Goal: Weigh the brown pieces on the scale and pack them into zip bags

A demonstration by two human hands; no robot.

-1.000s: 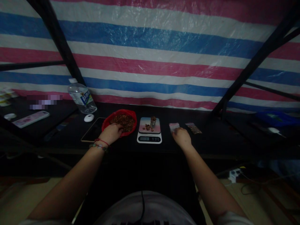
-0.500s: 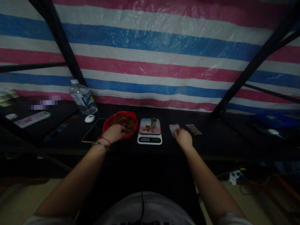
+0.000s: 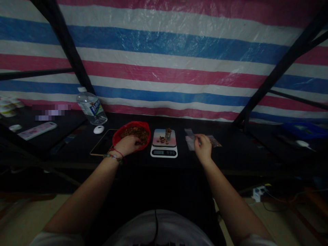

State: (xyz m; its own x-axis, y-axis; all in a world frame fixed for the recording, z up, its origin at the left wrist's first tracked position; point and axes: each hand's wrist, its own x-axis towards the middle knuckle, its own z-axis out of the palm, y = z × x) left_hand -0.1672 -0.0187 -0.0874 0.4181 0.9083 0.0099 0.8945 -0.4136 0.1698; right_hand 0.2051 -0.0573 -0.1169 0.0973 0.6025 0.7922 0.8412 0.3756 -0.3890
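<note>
My left hand (image 3: 129,145) reaches over the near rim of a red bowl-shaped container (image 3: 115,137) of small brown dried pieces (image 3: 134,131). Its fingers are curled together, with the tips down among the pieces; what they hold is hidden. To its right stands a white digital scale (image 3: 164,153) bearing a small cup (image 3: 168,133) filled with brown bits and several loose brown pieces (image 3: 162,139). My right hand (image 3: 203,145) pinches the edge of a small clear zip bag (image 3: 190,141). Partly behind that hand lies a second zip bag (image 3: 214,141) with brown contents.
Left of the red container lie a dark tablet (image 3: 102,142) and a white computer mouse (image 3: 98,129). A large plastic bottle (image 3: 92,107) stands behind them. A phone (image 3: 38,131) is farther left, and a blue object (image 3: 307,131) sits far right. Black frame bars slant up both sides.
My right hand has moved slightly right and lifted the clear zip bag's edge, so more of the bag shows. It now partly covers the filled bag. My left hand has barely moved.
</note>
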